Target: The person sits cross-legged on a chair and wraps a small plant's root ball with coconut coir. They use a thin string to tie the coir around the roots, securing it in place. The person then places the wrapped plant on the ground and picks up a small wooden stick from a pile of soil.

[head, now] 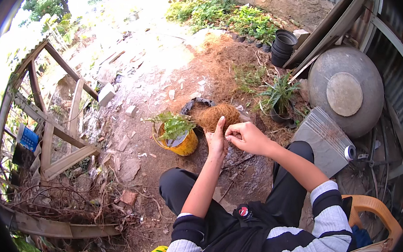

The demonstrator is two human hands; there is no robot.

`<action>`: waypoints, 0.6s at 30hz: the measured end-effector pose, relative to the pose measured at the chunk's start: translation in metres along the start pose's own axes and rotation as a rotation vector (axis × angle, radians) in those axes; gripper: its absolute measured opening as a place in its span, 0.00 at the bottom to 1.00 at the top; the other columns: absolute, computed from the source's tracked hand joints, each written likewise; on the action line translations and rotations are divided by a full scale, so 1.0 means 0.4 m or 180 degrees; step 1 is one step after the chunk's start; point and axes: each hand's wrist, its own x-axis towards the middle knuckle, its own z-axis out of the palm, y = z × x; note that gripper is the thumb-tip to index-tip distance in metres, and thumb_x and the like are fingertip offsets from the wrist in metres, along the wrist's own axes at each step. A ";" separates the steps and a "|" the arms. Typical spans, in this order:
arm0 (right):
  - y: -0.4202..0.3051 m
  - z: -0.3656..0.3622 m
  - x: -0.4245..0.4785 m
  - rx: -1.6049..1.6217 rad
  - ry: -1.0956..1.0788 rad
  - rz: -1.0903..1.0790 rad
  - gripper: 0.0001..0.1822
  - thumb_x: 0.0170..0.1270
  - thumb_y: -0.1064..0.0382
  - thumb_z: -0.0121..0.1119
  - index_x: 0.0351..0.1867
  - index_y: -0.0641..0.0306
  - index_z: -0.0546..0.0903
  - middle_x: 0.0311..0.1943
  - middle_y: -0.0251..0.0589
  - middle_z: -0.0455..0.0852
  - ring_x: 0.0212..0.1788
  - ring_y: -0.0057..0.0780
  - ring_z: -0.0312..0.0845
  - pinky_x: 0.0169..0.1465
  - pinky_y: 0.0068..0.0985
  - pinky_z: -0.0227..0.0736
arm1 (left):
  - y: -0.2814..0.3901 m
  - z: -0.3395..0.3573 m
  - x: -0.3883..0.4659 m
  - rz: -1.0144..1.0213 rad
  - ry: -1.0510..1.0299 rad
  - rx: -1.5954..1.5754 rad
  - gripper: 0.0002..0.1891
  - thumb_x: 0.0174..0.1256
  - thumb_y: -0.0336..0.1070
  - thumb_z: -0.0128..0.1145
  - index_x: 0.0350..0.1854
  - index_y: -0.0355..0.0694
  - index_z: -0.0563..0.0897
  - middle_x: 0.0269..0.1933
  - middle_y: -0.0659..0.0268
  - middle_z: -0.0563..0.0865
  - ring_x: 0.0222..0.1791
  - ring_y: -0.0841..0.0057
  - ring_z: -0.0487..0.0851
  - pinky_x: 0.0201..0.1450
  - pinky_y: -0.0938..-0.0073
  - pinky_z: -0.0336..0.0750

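A rounded bundle of brown coconut fibre [224,114] rests in my left hand [216,142], whose thumb points up along its near side. Close beside it, my right hand [247,136] has its fingertips pinched together just below the bundle. Whether a thin strand or thread lies between those fingertips is too small to tell. To the left of my hands stands a yellow bucket [183,148] with water in it and a leafy green fern-like plant [175,126] over its rim. Behind the bundle, a black plastic bag [198,103] holds more brown fibre and is partly hidden.
Loose coconut fibre [217,59] covers the ground ahead. At right are a potted plant [280,96], stacked black pots [282,48], a large round grey vessel [346,91] and a grey board [321,141] with strands and a tape roll [350,153]. A wooden frame [71,161] leans at left.
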 end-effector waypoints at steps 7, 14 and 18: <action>-0.062 -0.061 0.041 -0.0785 0.0329 -0.0664 0.05 0.53 0.68 0.56 0.30 0.68 0.78 0.27 0.50 0.80 0.32 0.48 0.77 0.36 0.36 0.71 | -0.041 -0.053 0.015 -0.0229 -0.0418 -0.0060 0.13 0.63 0.30 0.55 0.46 0.28 0.73 0.48 0.58 0.78 0.45 0.73 0.81 0.45 0.73 0.79; -0.013 -0.113 0.099 -0.0978 0.0398 -0.0458 0.06 0.53 0.69 0.54 0.33 0.66 0.79 0.29 0.49 0.82 0.35 0.46 0.79 0.39 0.36 0.72 | -0.025 0.003 -0.030 -0.0260 -0.0386 0.0161 0.20 0.63 0.32 0.56 0.56 0.39 0.67 0.49 0.64 0.77 0.47 0.74 0.79 0.48 0.70 0.76; -0.001 -0.111 0.101 -0.0810 0.0421 -0.0452 0.06 0.54 0.70 0.56 0.33 0.69 0.78 0.28 0.49 0.82 0.32 0.41 0.79 0.37 0.31 0.72 | -0.025 -0.004 -0.024 -0.0358 -0.0349 0.0090 0.20 0.63 0.33 0.56 0.55 0.40 0.67 0.48 0.66 0.77 0.46 0.75 0.78 0.49 0.70 0.75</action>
